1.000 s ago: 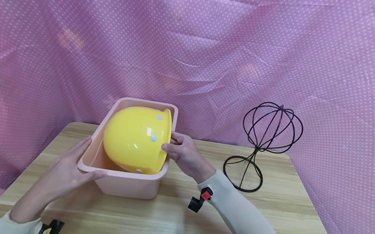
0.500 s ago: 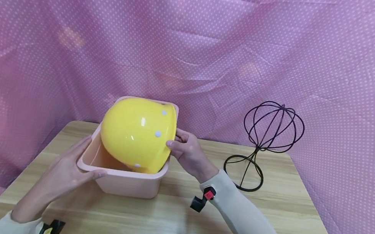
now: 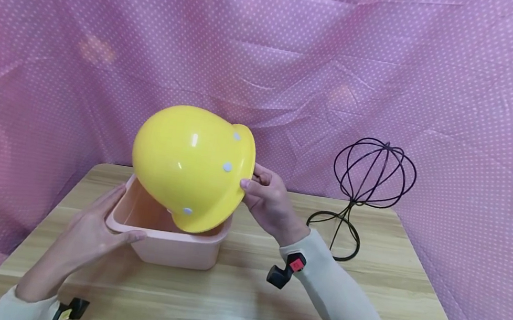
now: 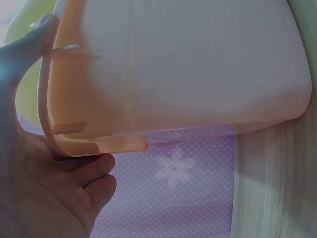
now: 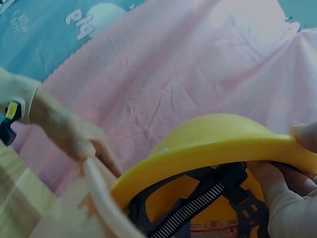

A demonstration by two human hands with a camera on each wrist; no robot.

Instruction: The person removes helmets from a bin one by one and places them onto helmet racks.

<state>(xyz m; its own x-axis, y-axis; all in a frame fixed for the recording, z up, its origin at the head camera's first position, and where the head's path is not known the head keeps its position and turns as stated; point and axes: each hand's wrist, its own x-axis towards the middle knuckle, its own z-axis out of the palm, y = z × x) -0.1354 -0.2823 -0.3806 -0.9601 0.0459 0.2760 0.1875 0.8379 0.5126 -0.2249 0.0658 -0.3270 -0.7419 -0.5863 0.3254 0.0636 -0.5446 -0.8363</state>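
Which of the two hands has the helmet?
The right hand: its thumb and fingers pinch the yellow helmet by its edge. The left hand grips the pink bin instead.

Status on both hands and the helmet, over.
Left hand gripping bin. Right hand pinching helmet, tilted over bin. Nothing seen blocking; wire stand apart to the right.
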